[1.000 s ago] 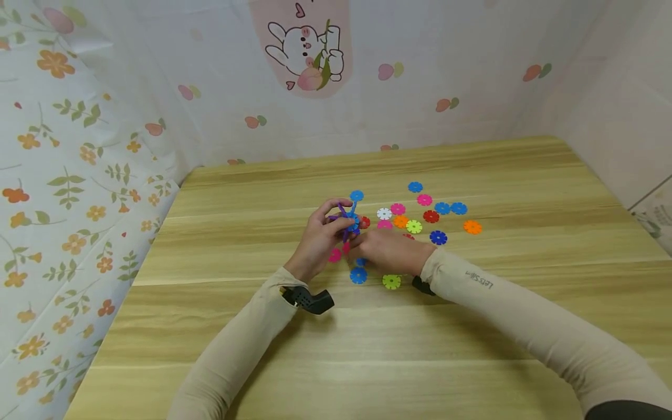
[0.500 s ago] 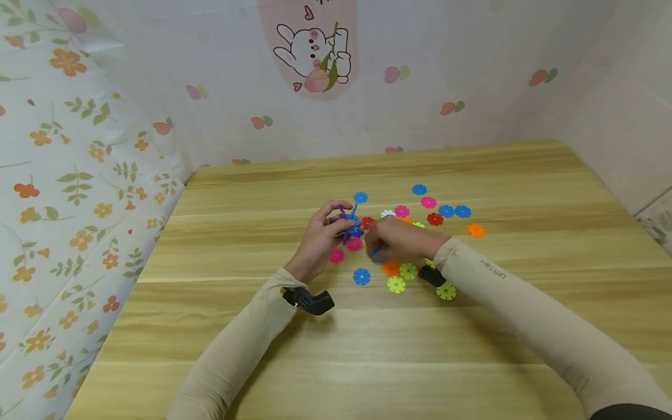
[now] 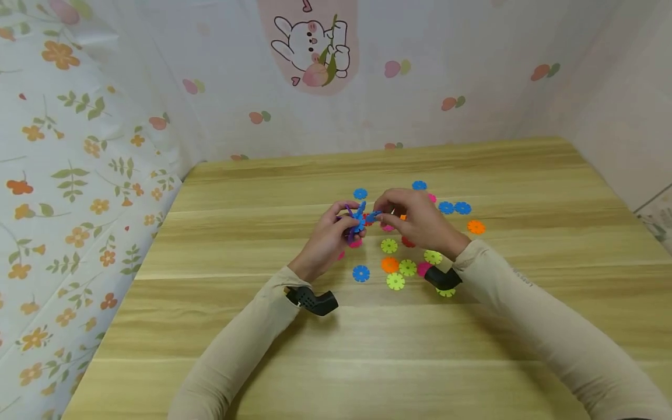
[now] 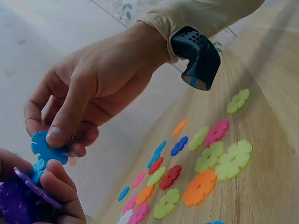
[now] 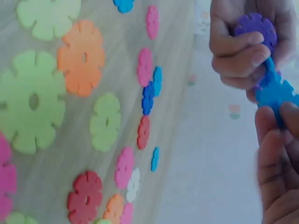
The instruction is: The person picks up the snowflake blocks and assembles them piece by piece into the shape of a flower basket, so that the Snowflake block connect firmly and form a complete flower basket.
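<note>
My left hand (image 3: 322,239) holds a cluster of interlocked notched plastic discs, purple and blue, above the table. In the left wrist view a purple disc (image 4: 16,203) of that cluster sits between the fingers, with a blue one beside it. My right hand (image 3: 422,219) pinches a light blue notched disc (image 4: 41,145) between thumb and fingers, right beside the cluster. In the right wrist view the blue disc (image 5: 275,93) lines up with a blue piece of the cluster; whether the two are joined I cannot tell. Fingers hide part of the cluster.
Loose notched discs lie around and under the hands, among them an orange disc (image 3: 476,227), a yellow-green disc (image 3: 396,281) and a blue disc (image 3: 361,273). The wooden table (image 3: 315,361) meets a patterned cloth backdrop (image 3: 210,128) behind and at the left.
My right hand went down to the discs, picked up a blue one, and raised it up beside the cluster. My left hand has kept hold of the cluster, turning it slightly.
</note>
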